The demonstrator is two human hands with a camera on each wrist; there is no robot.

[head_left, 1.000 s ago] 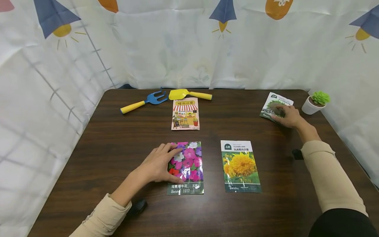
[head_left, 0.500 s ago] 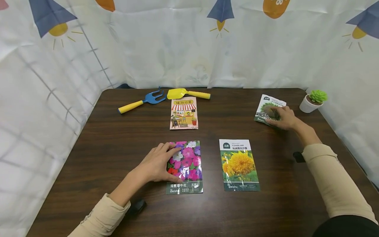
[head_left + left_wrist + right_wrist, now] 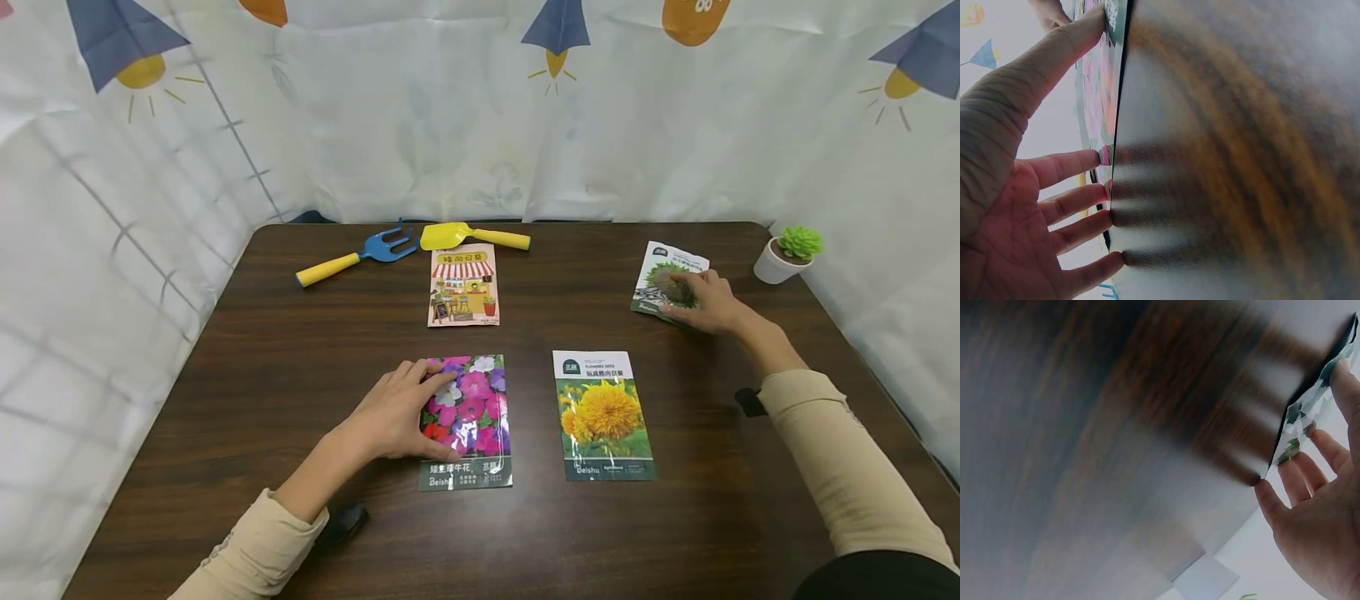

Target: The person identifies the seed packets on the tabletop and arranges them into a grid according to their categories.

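Note:
My left hand (image 3: 397, 408) rests over the left side of a seed packet with pink and purple flowers (image 3: 480, 408), thumb and fingers spread. In the left wrist view its fingertips (image 3: 1100, 157) touch the packet edge and tabletop. At the far right, my right hand (image 3: 708, 302) presses its fingertips on a seed packet with a round green-and-brown flower head (image 3: 651, 279). The right wrist view shows this packet (image 3: 1310, 406) crinkled beneath the thumb and fingers, lying on the table. Between the hands lies a yellow-flower seed packet (image 3: 606, 417), untouched.
At the back are a blue hand fork (image 3: 386, 247) with a yellow handle, a yellow trowel (image 3: 446, 236) and a pink shop-print packet (image 3: 463, 287). A small potted succulent (image 3: 780, 265) stands at the right edge. A printed white curtain (image 3: 450, 108) hangs behind the dark table (image 3: 360, 325).
My right hand has slid its seed packet leftward along the table, away from the potted succulent. The left hand stays on the pink-flower packet.

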